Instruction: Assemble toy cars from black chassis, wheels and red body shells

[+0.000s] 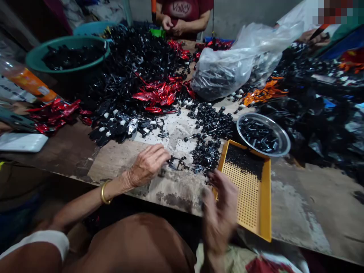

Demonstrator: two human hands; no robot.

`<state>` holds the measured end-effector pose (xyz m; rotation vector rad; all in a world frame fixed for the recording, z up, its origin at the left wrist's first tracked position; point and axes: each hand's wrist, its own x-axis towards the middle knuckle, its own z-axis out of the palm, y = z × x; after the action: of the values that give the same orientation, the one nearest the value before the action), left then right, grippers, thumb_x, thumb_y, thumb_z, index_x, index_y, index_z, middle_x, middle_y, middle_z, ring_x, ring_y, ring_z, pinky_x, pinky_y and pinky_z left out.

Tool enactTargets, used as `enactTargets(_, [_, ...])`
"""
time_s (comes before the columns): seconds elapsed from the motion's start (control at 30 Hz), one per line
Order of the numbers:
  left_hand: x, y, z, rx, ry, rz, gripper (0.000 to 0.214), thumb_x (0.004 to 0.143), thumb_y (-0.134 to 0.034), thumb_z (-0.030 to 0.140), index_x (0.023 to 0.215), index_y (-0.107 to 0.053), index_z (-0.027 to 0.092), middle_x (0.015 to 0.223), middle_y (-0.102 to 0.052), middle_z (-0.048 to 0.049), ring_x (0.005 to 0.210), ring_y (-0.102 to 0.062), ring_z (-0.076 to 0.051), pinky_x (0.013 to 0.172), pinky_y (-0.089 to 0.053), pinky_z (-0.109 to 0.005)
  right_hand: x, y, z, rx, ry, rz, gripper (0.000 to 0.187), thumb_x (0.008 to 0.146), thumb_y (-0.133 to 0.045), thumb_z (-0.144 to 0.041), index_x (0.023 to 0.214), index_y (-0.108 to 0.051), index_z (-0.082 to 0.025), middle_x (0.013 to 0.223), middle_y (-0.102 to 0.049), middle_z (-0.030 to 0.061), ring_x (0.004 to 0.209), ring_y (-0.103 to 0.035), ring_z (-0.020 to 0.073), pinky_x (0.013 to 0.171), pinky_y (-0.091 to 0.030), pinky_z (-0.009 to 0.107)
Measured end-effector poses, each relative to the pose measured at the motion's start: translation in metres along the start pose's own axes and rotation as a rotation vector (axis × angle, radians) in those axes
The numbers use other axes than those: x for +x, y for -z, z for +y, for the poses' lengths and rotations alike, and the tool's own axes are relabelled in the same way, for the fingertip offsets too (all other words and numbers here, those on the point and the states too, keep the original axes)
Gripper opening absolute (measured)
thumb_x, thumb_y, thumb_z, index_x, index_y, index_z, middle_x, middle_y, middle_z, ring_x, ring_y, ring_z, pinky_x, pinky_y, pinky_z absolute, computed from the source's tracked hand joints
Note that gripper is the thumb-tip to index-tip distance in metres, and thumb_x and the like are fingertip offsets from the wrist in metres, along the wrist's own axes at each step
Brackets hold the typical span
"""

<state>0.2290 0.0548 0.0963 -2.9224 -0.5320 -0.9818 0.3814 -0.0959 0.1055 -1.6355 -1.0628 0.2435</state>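
My left hand [148, 163] rests on the worn table [119, 159] with its fingers pinched on a small black plastic frame piece [176, 163]. My right hand [220, 212] is blurred by motion in front of the near end of a yellow perforated tray [250, 189]; its fingers cannot be made out. The tray's far end holds tiny black parts. Just beyond both hands lies a heap of small black round parts [212, 125].
A metal bowl [284, 142] of black pieces stands behind the tray. Large piles of black and red plastic parts [142, 68], a clear plastic bag [227, 64] and a green basin [68, 53] fill the table's far side. Another person's hands [173, 24] work opposite.
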Motion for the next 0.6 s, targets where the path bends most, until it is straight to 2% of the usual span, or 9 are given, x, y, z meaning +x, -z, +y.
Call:
enactTargets(0.1, [-0.010, -0.007, 0.017, -0.149, -0.005, 0.025, 0.018, 0.089, -0.046, 0.009, 0.097, -0.061, 0.013, 0.096, -0.069, -0.0099, 0.100, -0.060, -0.022, 0.090, -0.051, -0.037, 0.004, -0.031, 0.008, 0.195, -0.238, -0.155, 0.031, 0.084, -0.062, -0.033, 0.114, -0.064, -0.024, 0.108, -0.064, 0.0063, 0.096, -0.062, 0.0195, 0.083, -0.053, 0.036])
enactTargets(0.17, [-0.014, -0.009, 0.019, -0.248, 0.060, 0.063, 0.020, 0.089, -0.047, 0.010, 0.102, -0.061, 0.014, 0.102, -0.068, -0.0117, 0.105, -0.059, -0.022, 0.092, -0.051, -0.038, 0.005, -0.047, 0.010, 0.415, -0.472, -0.196, 0.023, 0.081, -0.065, -0.035, 0.099, -0.069, -0.022, 0.090, -0.068, 0.0033, 0.070, -0.064, 0.0143, 0.063, -0.054, 0.029])
enactTargets(0.23, [-0.018, -0.010, 0.018, -0.365, 0.186, 0.104, 0.021, 0.089, -0.050, 0.012, 0.107, -0.061, 0.015, 0.109, -0.066, -0.0131, 0.109, -0.058, -0.021, 0.094, -0.050, -0.038, 0.004, -0.058, 0.011, 0.593, -0.654, -0.169, 0.022, 0.076, -0.071, -0.036, 0.091, -0.069, -0.020, 0.075, -0.066, 0.0000, 0.054, -0.058, 0.0099, 0.050, -0.049, 0.023])
enactTargets(0.3, [-0.023, -0.009, 0.017, -0.513, 0.378, 0.154, 0.025, 0.087, -0.055, 0.017, 0.111, -0.060, 0.017, 0.116, -0.063, -0.0131, 0.113, -0.057, -0.021, 0.097, -0.048, -0.039, 0.003, -0.065, 0.011, 0.710, -0.747, -0.131, 0.026, 0.068, -0.076, -0.035, 0.087, -0.069, -0.019, 0.068, -0.064, -0.0023, 0.048, -0.056, 0.0085, 0.047, -0.047, 0.022])
enactTargets(0.37, [-0.028, -0.010, 0.018, -0.732, 0.637, 0.212, 0.036, 0.082, -0.064, 0.024, 0.117, -0.059, 0.019, 0.123, -0.060, -0.0125, 0.117, -0.055, -0.022, 0.099, -0.047, -0.038, 0.002, -0.070, 0.012, 0.775, -0.778, -0.097, 0.028, 0.064, -0.079, -0.034, 0.084, -0.069, -0.018, 0.066, -0.064, -0.0032, 0.047, -0.056, 0.0083, 0.047, -0.047, 0.022])
enactTargets(0.43, [-0.032, -0.012, 0.023, -1.046, 0.946, 0.251, 0.049, 0.075, -0.072, 0.030, 0.120, -0.058, 0.020, 0.128, -0.058, -0.0122, 0.117, -0.056, -0.024, 0.098, -0.047, -0.038, 0.002, -0.074, 0.012, 0.784, -0.774, -0.052, 0.029, 0.062, -0.080, -0.035, 0.083, -0.069, -0.018, 0.066, -0.065, -0.0031, 0.047, -0.056, 0.0083, 0.048, -0.049, 0.023])
enactTargets(0.5, [-0.035, -0.015, 0.032, -1.389, 1.225, 0.254, 0.052, 0.069, -0.077, 0.033, 0.116, -0.062, 0.018, 0.123, -0.062, -0.0119, 0.111, -0.060, -0.025, 0.093, -0.050, -0.036, 0.001, -0.079, 0.012, 0.742, -0.747, 0.005, 0.028, 0.063, -0.080, -0.036, 0.083, -0.069, -0.018, 0.068, -0.066, -0.0023, 0.051, -0.058, 0.0093, 0.051, -0.051, 0.024])
enactTargets(0.53, [-0.036, -0.016, 0.037, -1.530, 1.329, 0.251, 0.051, 0.066, -0.078, 0.035, 0.112, -0.064, 0.017, 0.117, -0.066, -0.0115, 0.106, -0.063, -0.024, 0.091, -0.050, -0.034, 0.000, -0.081, 0.012, 0.704, -0.720, 0.030, 0.027, 0.065, -0.078, -0.036, 0.083, -0.069, -0.018, 0.069, -0.067, -0.0014, 0.055, -0.059, 0.0102, 0.054, -0.053, 0.025])
enactTargets(0.6, [-0.034, -0.019, 0.048, -1.705, 1.446, 0.278, 0.047, 0.062, -0.081, 0.037, 0.101, -0.069, 0.015, 0.103, -0.071, -0.0100, 0.098, -0.065, -0.023, 0.089, -0.050, -0.032, -0.005, -0.087, 0.010, 0.595, -0.623, 0.060, 0.022, 0.071, -0.074, -0.035, 0.085, -0.070, -0.018, 0.076, -0.069, 0.0012, 0.066, -0.063, 0.0127, 0.063, -0.055, 0.028])
